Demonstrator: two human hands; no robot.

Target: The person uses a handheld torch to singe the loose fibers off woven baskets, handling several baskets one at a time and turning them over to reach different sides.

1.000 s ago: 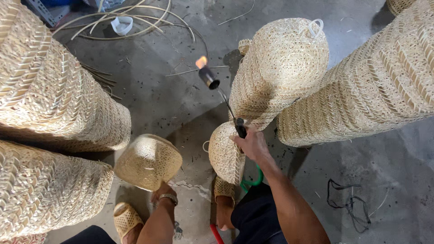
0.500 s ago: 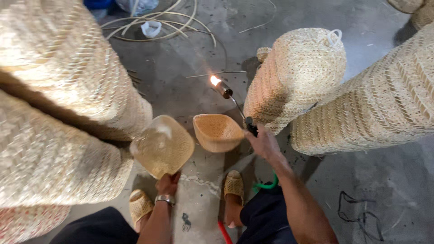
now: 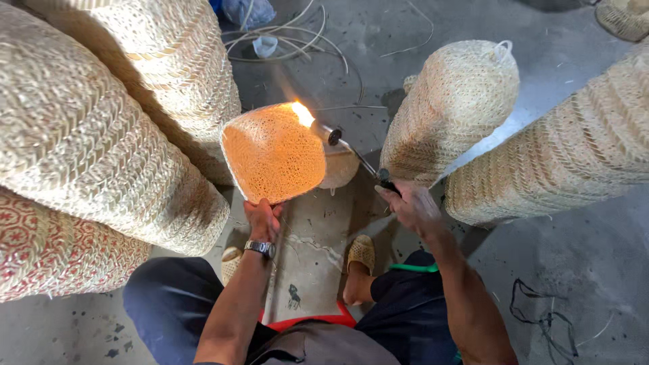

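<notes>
Grey concrete floor [image 3: 568, 284]: tall woven basket stacks [image 3: 101, 135], loose cane strands [image 3: 297, 40], black cord [image 3: 534, 311].

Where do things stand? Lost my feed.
Left hand grips small woven basket. Right hand holds lit torch, flame on basket's rim. Tall basket stacks close by both sides.

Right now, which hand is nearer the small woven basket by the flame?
Left. The left hand grips the small woven basket at its lower rim; the right hand holds the torch to its right, apart from it.

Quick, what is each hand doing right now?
Left hand: closed on the rim of a small woven basket.
Right hand: closed on a lit gas torch.
</notes>
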